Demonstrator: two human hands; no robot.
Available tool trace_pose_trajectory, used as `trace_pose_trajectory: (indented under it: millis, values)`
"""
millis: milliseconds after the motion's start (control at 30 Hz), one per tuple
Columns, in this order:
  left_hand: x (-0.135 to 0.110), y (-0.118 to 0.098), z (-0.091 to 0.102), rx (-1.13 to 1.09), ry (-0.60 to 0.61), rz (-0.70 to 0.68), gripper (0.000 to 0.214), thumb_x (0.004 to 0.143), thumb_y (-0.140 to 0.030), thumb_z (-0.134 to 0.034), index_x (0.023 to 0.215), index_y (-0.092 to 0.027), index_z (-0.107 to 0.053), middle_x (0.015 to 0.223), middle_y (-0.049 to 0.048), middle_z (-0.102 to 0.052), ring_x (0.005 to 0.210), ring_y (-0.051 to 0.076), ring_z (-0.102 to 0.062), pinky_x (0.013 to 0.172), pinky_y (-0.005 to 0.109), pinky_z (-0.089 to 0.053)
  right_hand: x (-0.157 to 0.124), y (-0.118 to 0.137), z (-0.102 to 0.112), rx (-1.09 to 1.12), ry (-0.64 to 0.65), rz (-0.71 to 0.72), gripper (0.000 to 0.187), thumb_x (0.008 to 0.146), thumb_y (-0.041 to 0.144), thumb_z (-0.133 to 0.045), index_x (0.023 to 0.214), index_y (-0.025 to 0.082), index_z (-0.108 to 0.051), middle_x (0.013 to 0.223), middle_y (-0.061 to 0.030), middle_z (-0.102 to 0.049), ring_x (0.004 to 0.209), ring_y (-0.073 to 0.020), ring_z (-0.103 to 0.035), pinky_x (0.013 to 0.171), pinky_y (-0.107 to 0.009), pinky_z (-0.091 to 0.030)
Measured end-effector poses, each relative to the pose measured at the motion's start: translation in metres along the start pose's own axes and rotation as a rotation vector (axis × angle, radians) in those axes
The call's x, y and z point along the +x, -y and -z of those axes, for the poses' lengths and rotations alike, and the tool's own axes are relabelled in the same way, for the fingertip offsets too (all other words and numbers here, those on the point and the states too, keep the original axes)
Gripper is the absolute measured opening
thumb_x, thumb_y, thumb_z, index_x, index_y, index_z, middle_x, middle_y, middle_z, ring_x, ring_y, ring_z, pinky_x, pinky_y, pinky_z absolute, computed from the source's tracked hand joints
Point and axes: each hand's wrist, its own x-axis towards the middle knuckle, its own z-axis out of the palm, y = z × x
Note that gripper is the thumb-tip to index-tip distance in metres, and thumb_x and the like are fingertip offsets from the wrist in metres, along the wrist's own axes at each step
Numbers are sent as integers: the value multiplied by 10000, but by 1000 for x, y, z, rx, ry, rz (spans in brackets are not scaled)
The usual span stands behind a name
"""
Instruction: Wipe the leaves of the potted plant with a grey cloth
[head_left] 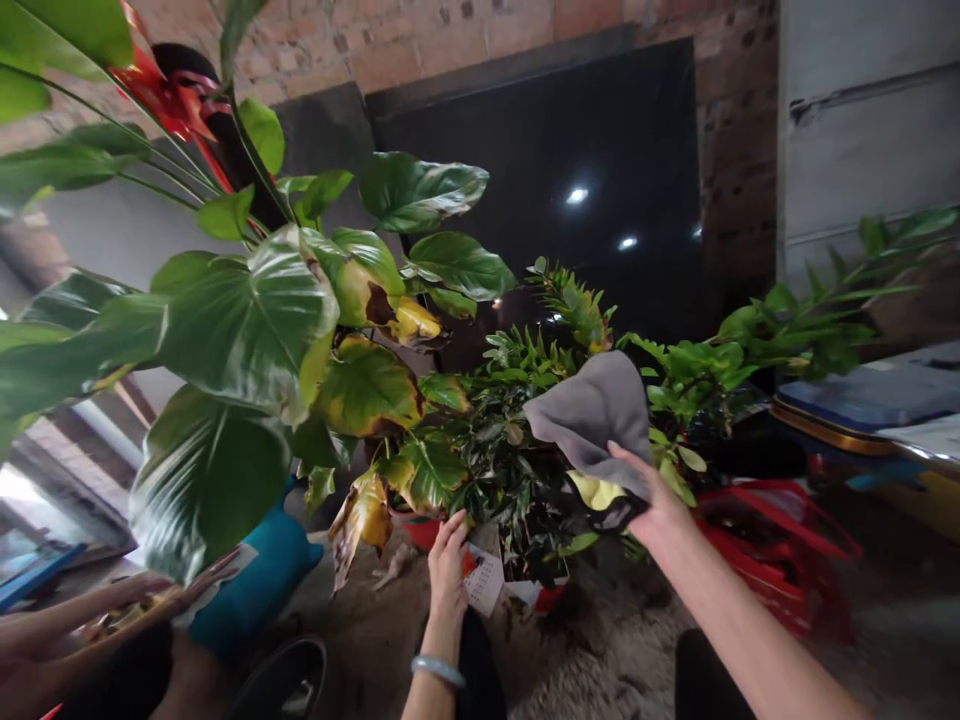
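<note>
My right hand (646,488) grips a grey cloth (596,410) and lifts it in front of the dark-leaved bushy plants. Part of a yellow and black piece (598,490) shows under the cloth, and I cannot tell if it belongs to it. Lower and to the left, my left hand (448,555), with a pale bracelet (438,671) on its wrist, reaches up with the fingers drawn together. Its fingertips are beside the lower leaves of a large-leaved plant (247,320). Whatever they pinch, if anything, is too small to make out. Several leaves there are yellow (367,385) with brown edges.
A red pot (420,530) and a printed card (486,580) sit low behind my left hand. At right are a red bag (780,550) and a blue-grey case (877,395). Another person's arms (82,625) are at lower left. A dark panel (540,190) leans against the brick wall.
</note>
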Motion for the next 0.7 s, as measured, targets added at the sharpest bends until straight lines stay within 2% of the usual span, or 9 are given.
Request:
trace_pose_trajectory:
  millis: [67,167,233,267,333,433,500,567,700]
  values:
    - [3,9,2,-72,11,37,122,608,-152,-753,700,-230,-760,1013,62,-744,1001,234,-660,758,268,-537,-3,-19,5,-8,-73,-108,203,565,189,-777,751,184,-695,726,-101,-783,938,-361,-750,839,-478,-610]
    - [5,13,8,-205,109,76,184,548,-228,-803,727,-207,-763,829,37,-725,777,193,-642,754,330,-556,-27,-52,39,-60,-135,-251,235,572,250,-794,777,186,-699,808,-148,-790,1093,-382,-697,931,-515,-559]
    - [6,12,10,-246,201,89,291,513,-271,-828,789,-197,-774,821,32,-718,736,179,-626,770,354,-553,-47,-60,53,-66,-138,-316,297,562,265,-817,827,181,-712,821,-143,-794,1081,-370,-705,950,-509,-546]
    - [6,12,11,-249,241,97,333,508,-287,-833,822,-194,-777,848,38,-721,746,183,-629,773,356,-546,-55,-58,52,-74,-118,-338,325,552,267,-833,842,179,-717,812,-133,-795,1042,-363,-721,938,-500,-552]
    - [7,12,10,-242,292,110,380,524,-311,-829,879,-187,-770,901,56,-721,788,203,-642,775,356,-531,-66,-49,31,-99,-36,-334,365,516,258,-869,841,181,-720,787,-111,-797,945,-348,-749,882,-469,-581]
    - [6,18,7,-236,232,116,355,560,-289,-805,892,-186,-731,885,54,-703,800,210,-646,764,346,-522,-60,-35,-18,-113,91,-160,399,440,204,-897,788,197,-702,739,-73,-792,850,-320,-765,792,-408,-614]
    - [5,22,5,-235,156,116,344,566,-239,-792,896,-197,-703,888,51,-696,797,206,-647,726,322,-522,-49,-37,-37,-99,109,-79,380,427,174,-887,749,201,-687,687,-56,-780,810,-309,-767,751,-389,-625]
    - [6,25,3,-221,121,112,389,572,-206,-788,947,-206,-686,930,55,-696,799,204,-653,690,302,-516,-42,-50,-33,-96,57,-119,333,450,165,-867,723,198,-679,638,-52,-766,773,-312,-768,716,-395,-632]
    - [11,27,7,-117,-26,112,506,611,-167,-779,1097,-227,-651,915,32,-687,741,179,-654,691,292,-504,-56,-84,18,-180,-110,-277,339,448,203,-886,723,176,-690,611,-71,-756,737,-331,-765,666,-405,-629]
